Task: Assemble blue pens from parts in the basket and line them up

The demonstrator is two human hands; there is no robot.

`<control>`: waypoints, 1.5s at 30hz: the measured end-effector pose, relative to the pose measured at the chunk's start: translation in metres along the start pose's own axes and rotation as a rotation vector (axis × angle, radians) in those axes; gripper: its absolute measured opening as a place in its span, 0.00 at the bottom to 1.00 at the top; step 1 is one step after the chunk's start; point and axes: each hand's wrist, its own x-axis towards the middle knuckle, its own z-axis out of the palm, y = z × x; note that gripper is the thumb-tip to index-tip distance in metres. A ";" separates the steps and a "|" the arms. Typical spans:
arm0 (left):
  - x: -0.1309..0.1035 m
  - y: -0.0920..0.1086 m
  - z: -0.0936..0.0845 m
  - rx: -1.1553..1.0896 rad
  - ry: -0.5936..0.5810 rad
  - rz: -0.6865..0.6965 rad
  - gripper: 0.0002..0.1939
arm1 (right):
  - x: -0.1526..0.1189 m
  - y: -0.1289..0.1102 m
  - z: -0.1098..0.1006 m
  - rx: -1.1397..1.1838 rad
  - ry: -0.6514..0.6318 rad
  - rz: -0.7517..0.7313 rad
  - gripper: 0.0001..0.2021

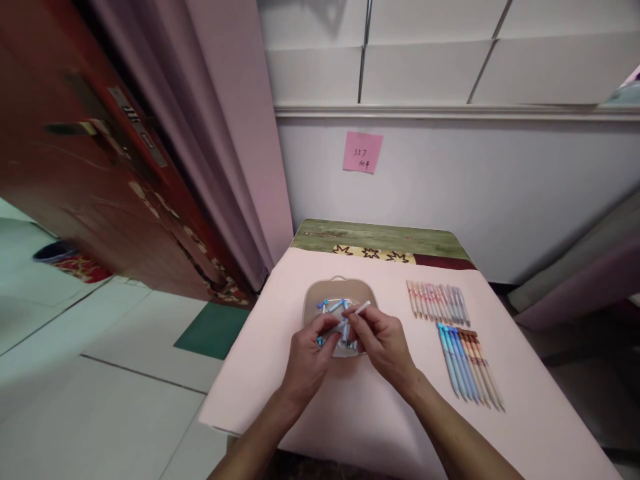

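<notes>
Above a beige bin [339,283], my two hands are close together with their fingertips pinched. My right hand [384,339] is closed on a white pen barrel [363,307], whose end sticks out past the fingers toward the upper right. My left hand [311,352] pinches a slim pale pen part just left of it; the fingers hide most of this part, and I cannot tell whether the two pieces are joined. Inside the bin lie several loose blue and clear pen parts [336,306], partly covered by my hands.
Right of the bin, a row of pink-to-grey pens [434,302] lies on the pink-covered table [265,333]. Nearer me is a second row of blue and brown pens [470,367]. A pink note [363,153] sticks to the wall behind. A red door [100,160] stands left.
</notes>
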 end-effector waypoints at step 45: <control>0.006 -0.039 -0.048 -0.690 0.359 -0.275 0.12 | 0.081 0.091 0.047 -1.157 -0.371 0.280 0.13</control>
